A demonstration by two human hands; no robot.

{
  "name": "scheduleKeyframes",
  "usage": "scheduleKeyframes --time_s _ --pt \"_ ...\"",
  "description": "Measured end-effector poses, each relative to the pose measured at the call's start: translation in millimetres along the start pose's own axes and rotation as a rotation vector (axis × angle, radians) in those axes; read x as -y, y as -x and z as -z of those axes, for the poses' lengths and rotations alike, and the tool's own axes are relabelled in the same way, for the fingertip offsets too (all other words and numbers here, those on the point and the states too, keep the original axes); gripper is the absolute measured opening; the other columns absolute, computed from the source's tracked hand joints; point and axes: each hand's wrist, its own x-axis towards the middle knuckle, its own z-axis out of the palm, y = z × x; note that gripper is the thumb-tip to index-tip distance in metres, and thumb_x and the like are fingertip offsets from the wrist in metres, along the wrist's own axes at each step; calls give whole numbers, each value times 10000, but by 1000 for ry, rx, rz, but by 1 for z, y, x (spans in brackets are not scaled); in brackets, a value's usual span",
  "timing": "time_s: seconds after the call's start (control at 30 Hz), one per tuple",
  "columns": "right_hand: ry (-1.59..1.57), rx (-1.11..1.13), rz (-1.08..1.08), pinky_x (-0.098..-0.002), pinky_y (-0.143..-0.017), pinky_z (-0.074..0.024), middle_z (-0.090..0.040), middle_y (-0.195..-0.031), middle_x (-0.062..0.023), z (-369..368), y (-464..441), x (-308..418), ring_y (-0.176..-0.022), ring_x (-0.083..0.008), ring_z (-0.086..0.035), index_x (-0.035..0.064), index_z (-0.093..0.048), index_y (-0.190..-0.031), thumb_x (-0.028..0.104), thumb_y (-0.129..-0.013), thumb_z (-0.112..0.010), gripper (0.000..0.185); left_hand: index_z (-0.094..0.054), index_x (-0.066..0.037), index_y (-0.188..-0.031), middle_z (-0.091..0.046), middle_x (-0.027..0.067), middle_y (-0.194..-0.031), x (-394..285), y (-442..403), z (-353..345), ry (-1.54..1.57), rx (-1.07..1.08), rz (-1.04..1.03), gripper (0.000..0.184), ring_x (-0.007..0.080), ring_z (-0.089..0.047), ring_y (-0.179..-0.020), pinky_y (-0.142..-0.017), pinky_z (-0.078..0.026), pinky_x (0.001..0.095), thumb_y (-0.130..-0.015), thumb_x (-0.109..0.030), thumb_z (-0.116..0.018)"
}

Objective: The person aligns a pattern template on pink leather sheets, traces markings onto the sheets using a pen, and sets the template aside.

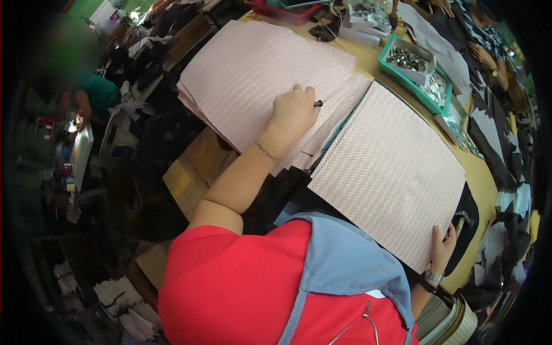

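Note:
My left hand [296, 109] is closed around a black pen [318, 104], its end poking out beside the fingers. The hand rests over a stack of pale pink sheets [253, 75] with a herringbone pattern. Right of it lies another patterned sheet [391, 167], on top of a darker layer that shows along its upper edge. At that sheet's lower right corner, my right hand [443, 248] grips the edge, with the thumb on top and some fingers hidden.
A turquoise tray [384, 64] on the tan table [480, 172] holds a white box of small metal parts [408, 59]. Dark and grey cut pieces lie along the right. Co-workers' hands [482, 56] show at upper right; a person in green [100, 95] is at left.

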Motion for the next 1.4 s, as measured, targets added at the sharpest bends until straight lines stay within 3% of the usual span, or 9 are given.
scheduleKeyframes --time_s 0.2,0.4,0.9,1.2,1.4 --pt "15 -5 10 -287 -880 -462 -628 -1134 -140 2 2 -1 -982 -166 -602 -79 -496 -1248 56 -875 -636 421 -623 -54 -886 -654 161 -833 -3 3 2 74 -18 -18 253 328 -666 -714 -622 -531 443 -807 -288 -679" --pt "11 -5 -24 -263 -847 -471 -646 -1097 -130 0 4 4 -935 -150 -620 -83 -495 -1247 66 -868 -656 437 -634 -71 -901 -646 157 -675 -13 7 7 62 53 -7 171 351 -655 -656 -617 -516 463 -824 -223 -624" --pt "-28 3 -18 -268 -864 -470 -647 -1103 -126 1 2 1 -960 -150 -617 -83 -496 -1244 67 -860 -667 446 -619 -56 -877 -627 194 -646 -16 6 7 70 26 -42 160 375 -646 -619 -575 -514 491 -829 -208 -603" --pt "18 -36 -19 -285 -893 -456 -633 -1139 -134 -5 5 8 -989 -164 -600 -80 -503 -1242 70 -870 -659 430 -644 -76 -921 -653 177 -696 -16 4 12 112 77 2 172 368 -655 -663 -609 -518 478 -851 -224 -592" --pt "13 -24 10 -293 -912 -446 -627 -1151 -138 0 0 -5 -1007 -171 -593 -83 -498 -1251 68 -876 -653 433 -646 -70 -933 -661 175 -715 -17 -1 1 209 -9 28 187 365 -659 -679 -623 -519 472 -875 -236 -584"
